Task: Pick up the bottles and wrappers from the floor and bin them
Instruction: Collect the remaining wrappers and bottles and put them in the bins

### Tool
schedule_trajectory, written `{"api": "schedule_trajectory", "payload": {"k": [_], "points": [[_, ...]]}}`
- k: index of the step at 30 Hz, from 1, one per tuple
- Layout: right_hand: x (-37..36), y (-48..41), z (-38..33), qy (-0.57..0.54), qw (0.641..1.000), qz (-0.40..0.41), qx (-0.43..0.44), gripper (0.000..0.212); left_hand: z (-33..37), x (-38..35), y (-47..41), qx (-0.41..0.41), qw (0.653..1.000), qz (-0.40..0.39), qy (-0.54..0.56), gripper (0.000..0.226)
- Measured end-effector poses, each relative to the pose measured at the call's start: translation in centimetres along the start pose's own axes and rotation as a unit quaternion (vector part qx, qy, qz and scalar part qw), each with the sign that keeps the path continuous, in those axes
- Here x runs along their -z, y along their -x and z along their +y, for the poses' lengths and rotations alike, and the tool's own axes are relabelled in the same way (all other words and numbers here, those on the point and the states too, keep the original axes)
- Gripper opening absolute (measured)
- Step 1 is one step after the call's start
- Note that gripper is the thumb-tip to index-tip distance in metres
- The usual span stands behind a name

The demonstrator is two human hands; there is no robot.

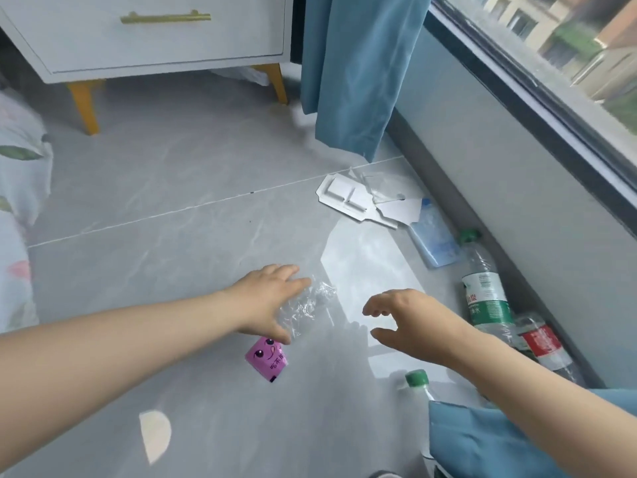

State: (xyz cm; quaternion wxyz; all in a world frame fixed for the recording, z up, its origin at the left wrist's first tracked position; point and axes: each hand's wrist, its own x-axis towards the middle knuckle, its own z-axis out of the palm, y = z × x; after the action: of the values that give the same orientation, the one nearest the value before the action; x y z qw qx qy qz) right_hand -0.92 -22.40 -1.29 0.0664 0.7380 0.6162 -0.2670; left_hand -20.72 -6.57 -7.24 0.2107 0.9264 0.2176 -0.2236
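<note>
Just nearer than the clear wrapper (pixel 308 301) lies a pink wrapper (pixel 267 360). The left hand (pixel 272 301) brackets the clear wrapper on the floor, grip spread, not clenched; the right hand (pixel 403 322), beside it, hangs released. Next, probably: pinch it and lift.

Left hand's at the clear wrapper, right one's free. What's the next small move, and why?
Probably close the left hand on the crumpled clear wrapper: it lies between thumb and fingers, which look spread rather than clamped. The right hand hovers open and empty, so it could take the pink wrapper nearby afterwards.
</note>
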Motion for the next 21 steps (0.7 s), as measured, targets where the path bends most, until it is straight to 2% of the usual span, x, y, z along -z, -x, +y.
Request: {"api": "schedule_trajectory", "payload": {"k": [4,8,11,15,21], "points": [[-0.5,0.1,0.7,0.004,1.0,0.002,-0.007,0.034,0.8,-1.5,0.0,0.004,0.996,-0.058,-0.065,0.127],[-1.5,-0.2,0.6,-0.002,1.0,-0.013,0.01,0.034,1.1,-3.1,0.6,0.015,0.991,-0.05,-0.124,0.125],[-1.8,-1.3,1.1,-0.004,1.0,-0.009,0.01,0.034,0.8,-3.6,0.3,0.014,0.991,-0.022,-0.13,0.11],[-2.3,-2.6,2.3,-0.009,1.0,0.001,-0.005,0.031,0.3,-3.4,-0.2,0.002,0.995,0.019,-0.098,0.07],[-2.7,-3.5,4.3,-0.004,1.0,-0.008,-0.025,0.032,0.3,-3.1,-1.2,0.017,0.997,0.0,-0.069,0.042]]}}
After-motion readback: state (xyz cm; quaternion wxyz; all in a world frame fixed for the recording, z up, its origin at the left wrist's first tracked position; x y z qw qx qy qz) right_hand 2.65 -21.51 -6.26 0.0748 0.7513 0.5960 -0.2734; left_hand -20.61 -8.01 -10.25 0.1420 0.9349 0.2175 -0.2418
